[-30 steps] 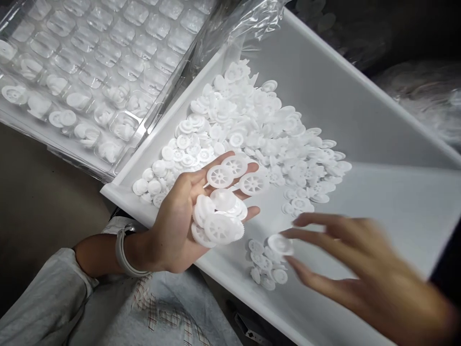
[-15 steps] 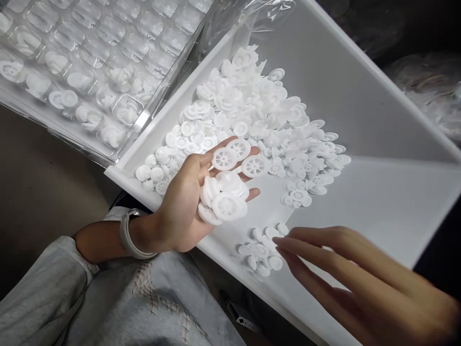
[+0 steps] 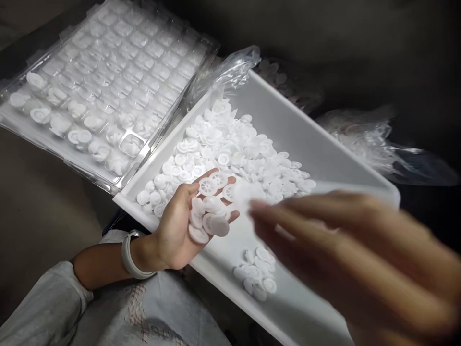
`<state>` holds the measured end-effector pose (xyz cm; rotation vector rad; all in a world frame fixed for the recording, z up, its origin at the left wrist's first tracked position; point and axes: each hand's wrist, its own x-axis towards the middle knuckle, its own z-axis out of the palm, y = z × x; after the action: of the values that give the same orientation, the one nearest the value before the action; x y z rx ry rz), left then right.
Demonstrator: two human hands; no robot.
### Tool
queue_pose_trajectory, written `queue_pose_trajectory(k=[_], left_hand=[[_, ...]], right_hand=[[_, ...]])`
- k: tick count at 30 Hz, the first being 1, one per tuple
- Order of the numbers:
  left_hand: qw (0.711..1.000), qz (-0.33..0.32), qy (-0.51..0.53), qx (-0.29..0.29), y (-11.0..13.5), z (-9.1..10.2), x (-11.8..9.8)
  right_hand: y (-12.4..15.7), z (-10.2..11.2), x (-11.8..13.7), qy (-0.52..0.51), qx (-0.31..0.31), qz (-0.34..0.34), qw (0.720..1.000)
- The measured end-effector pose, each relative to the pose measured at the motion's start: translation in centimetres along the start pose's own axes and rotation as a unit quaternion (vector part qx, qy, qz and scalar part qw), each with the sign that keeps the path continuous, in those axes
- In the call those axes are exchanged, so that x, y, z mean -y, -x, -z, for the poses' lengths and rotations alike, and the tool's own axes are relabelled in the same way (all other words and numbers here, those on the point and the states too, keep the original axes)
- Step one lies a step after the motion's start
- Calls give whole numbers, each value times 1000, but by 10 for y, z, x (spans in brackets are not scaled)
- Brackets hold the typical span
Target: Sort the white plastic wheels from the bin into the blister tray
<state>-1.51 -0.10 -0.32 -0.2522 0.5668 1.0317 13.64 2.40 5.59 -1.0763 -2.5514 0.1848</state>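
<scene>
My left hand [image 3: 176,230] lies palm up over the near side of a white bin [image 3: 302,125], cupping several small white plastic discs [image 3: 210,218]. Some of these have spoked centres, and a few rest along the fingers. In front of the palm, my right hand [image 3: 345,250] is smeared by motion, its fingertips pinched at a blurred white disc [image 3: 244,193]. Behind my left hand a large heap of similar discs [image 3: 230,144] fills the bin's far part. A smaller pile [image 3: 257,274] sits on the bin floor between my hands, towards me.
On the left, a clear plastic tray [image 3: 118,79] has rows of pockets; those along its near edge hold white discs. A crumpled clear bag [image 3: 234,67] hangs over the bin's far corner. Beyond the right wall lie more filled clear bags [image 3: 360,139].
The view has shifted, showing more of the tray and bin. My right hand has moved from beside the small pile up towards my left palm, now with a white disc at its fingertips.
</scene>
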Motion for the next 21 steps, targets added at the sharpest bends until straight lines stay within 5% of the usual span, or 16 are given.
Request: queue_pose_trajectory(k=[3, 5, 7, 12, 14, 16, 21], left_hand=[[1000, 1, 0, -18, 2, -2, 0], [1000, 0, 3, -20, 4, -3, 0], [1000, -3, 10, -16, 4, -3, -1], [1000, -10, 15, -8, 4, -4, -1], [1000, -11, 17, -7, 3, -5, -1], [1000, -9, 19, -4, 3, -5, 0], [1000, -9, 6, 11, 3, -5, 2]], right_hand=[[-44, 3, -46, 165, -139, 36, 976], [-72, 1, -79, 201, -106, -79, 971], [-85, -3, -96, 130, -79, -133, 979], [-36, -4, -52, -5, -1, -72, 997], [-6, -5, -27, -28, 34, 53, 998], [16, -8, -10, -21, 55, 102, 993], [31, -22, 0, -50, 26, 88, 994]])
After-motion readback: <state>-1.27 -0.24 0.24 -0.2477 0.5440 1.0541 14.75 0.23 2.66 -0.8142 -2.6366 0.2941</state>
